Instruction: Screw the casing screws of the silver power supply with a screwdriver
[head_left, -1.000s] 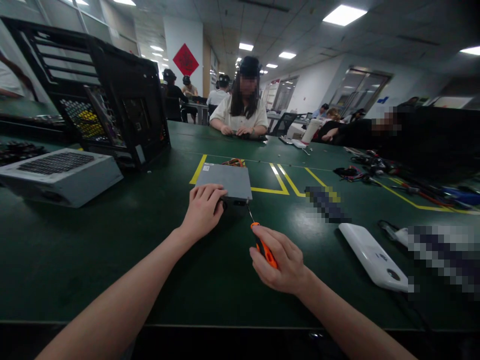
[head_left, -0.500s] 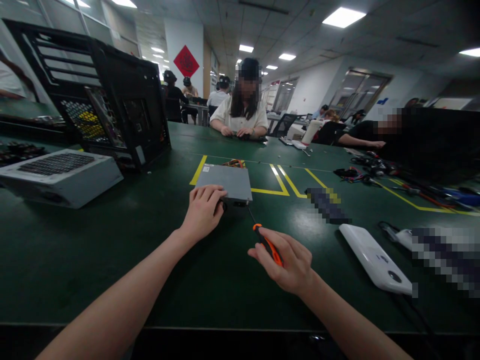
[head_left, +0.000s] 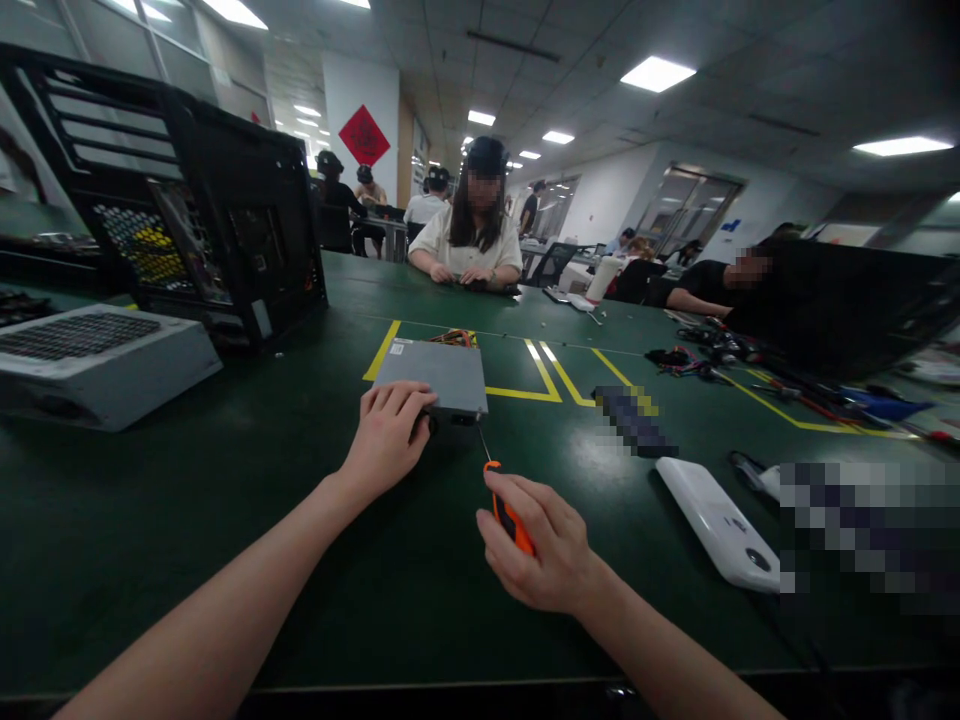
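A small grey metal computer power supply (head_left: 439, 372) lies on the green table in front of me, with coloured wires (head_left: 454, 338) showing behind it. My left hand (head_left: 394, 430) grips its near left part, fingers over the top and thumb down at the front face. In my right hand (head_left: 544, 545) is a screwdriver (head_left: 511, 520) with an orange and black handle, fingers closed around it. Its thin shaft points away from me, and the tip is at the near right corner of the power supply. Whether it sits in a screw is too small to tell.
At left stand a larger power supply (head_left: 112, 365) and an open black computer case (head_left: 277, 240). A white device (head_left: 716, 520) with a cable lies at right, near cables and tools (head_left: 847, 400). Across the table (head_left: 315, 640) a person (head_left: 469, 235) sits working.
The view has turned slightly right, so everything sits further left. The screwdriver handle has swung a little left, its tip staying at the same corner. My left hand keeps its hold.
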